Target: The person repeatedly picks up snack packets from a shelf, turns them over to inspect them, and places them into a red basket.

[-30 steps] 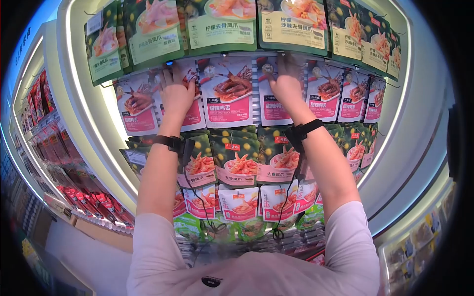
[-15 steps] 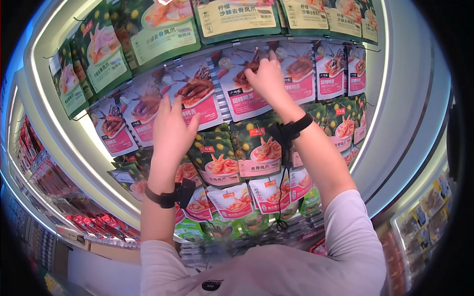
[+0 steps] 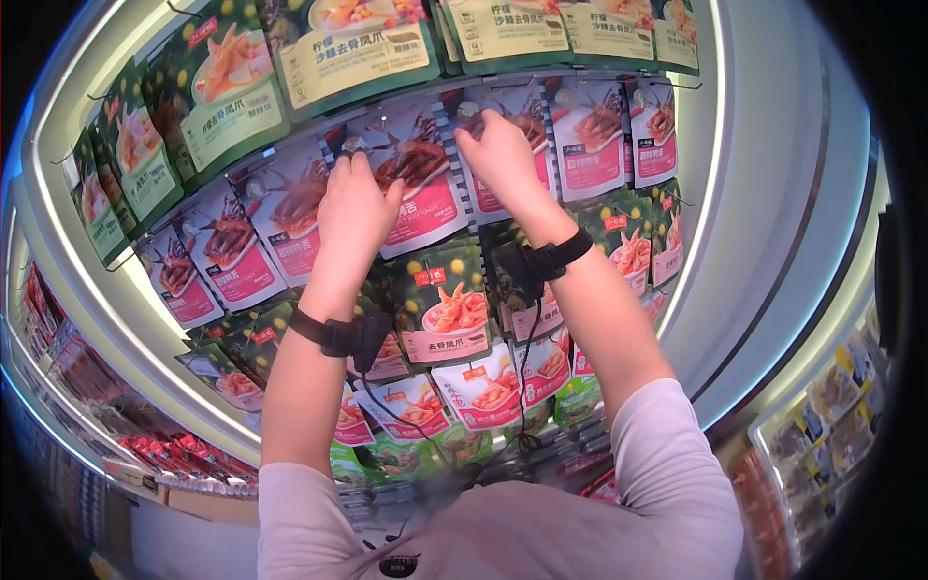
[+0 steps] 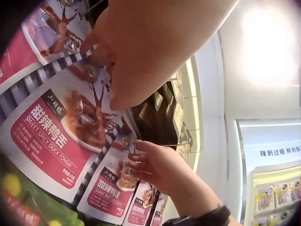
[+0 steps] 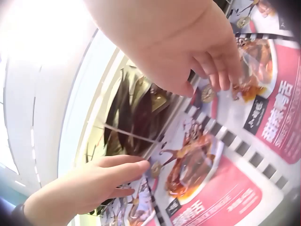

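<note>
Working with both arms raised, midway along the row of pink packets [image 3: 237,256] in a lit display [image 3: 717,159], below green packets [image 3: 232,114] and above dark packets [image 3: 449,266] and white packets [image 3: 478,389].

With the left hand [image 3: 358,208], reaching to the upper part of one central pink packet [image 3: 425,208]: fingers mostly extended, slightly bent, thumb out to the side, nothing evidently gripped. With the right hand [image 3: 503,159], reaching to the top of the neighbouring pink packet [image 3: 534,124]: fingers loosely curved, fairly open, tips at or just over the face near the hanging hole. No clear pinch in either wrist view; impossible to tell exactly how firm the contact.

In progress terms, apparently well along: pink packets hung on both sides of the hands, faces outward, printing upright, in a fairly regular line, with striped strips [image 4: 34,81] showing between some. No loose packet in either hand. Left over, at a guess, only the settling of the central pair beneath the fingers. No telling from these views how many packets behind the front ones, or how neatly aligned.
</note>
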Available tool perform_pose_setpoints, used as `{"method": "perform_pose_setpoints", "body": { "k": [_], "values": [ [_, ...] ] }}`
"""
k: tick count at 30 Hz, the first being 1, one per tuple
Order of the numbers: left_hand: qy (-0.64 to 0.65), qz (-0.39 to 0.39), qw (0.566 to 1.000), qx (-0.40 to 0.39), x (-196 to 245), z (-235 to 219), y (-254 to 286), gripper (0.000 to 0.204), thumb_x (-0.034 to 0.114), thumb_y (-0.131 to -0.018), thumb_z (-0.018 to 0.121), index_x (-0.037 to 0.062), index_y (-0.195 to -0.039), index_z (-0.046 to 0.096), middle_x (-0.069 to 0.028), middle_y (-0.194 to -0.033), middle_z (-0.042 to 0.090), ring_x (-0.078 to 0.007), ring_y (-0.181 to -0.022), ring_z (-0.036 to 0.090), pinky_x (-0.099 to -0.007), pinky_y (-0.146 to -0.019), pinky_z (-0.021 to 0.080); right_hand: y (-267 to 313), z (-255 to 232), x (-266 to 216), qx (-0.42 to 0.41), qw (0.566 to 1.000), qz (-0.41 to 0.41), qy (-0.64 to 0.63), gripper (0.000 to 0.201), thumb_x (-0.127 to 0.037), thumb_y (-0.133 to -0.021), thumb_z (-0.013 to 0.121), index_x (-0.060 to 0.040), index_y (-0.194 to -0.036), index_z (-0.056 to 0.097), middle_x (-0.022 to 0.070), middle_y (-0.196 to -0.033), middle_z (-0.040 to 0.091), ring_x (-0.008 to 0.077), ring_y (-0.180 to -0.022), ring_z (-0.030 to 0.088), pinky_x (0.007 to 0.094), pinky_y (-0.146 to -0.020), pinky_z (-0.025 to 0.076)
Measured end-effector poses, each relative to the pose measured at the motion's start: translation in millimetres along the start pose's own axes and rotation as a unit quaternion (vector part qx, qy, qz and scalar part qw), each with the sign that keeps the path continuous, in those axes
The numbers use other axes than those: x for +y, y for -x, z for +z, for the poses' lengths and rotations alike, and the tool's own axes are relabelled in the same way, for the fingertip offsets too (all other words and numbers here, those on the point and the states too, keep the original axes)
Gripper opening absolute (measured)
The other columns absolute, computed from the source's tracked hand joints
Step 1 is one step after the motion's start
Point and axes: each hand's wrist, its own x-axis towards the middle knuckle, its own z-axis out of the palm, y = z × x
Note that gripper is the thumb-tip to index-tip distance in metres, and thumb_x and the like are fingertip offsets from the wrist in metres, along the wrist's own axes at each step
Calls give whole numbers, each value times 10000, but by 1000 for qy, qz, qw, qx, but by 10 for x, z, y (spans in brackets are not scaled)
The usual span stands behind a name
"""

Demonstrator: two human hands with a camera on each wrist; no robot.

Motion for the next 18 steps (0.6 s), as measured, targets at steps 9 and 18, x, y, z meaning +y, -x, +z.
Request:
{"method": "perform_pose_setpoints", "body": {
  "k": [9,18],
  "values": [
    [8,-42,993,109,57,255,-456,355,219,-802,562,-49,-1034,554,-257,-949,583,-410,-908,560,-458,-771,458,-642,-76,599,102,984,-143,-9,216,-200,-766,615,3,-838,629,226,-776,619,394,-742,597,455,-684,477],
    [-8,-39,992,115,93,347,-453,272,189,-784,519,-67,-779,611,-271,-784,604,-425,-772,589,-490,-727,470,-718,-54,614,120,974,-190,21,166,-201,-809,580,-76,-884,659,197,-805,618,391,-746,584,461,-665,467]
  ]
}}
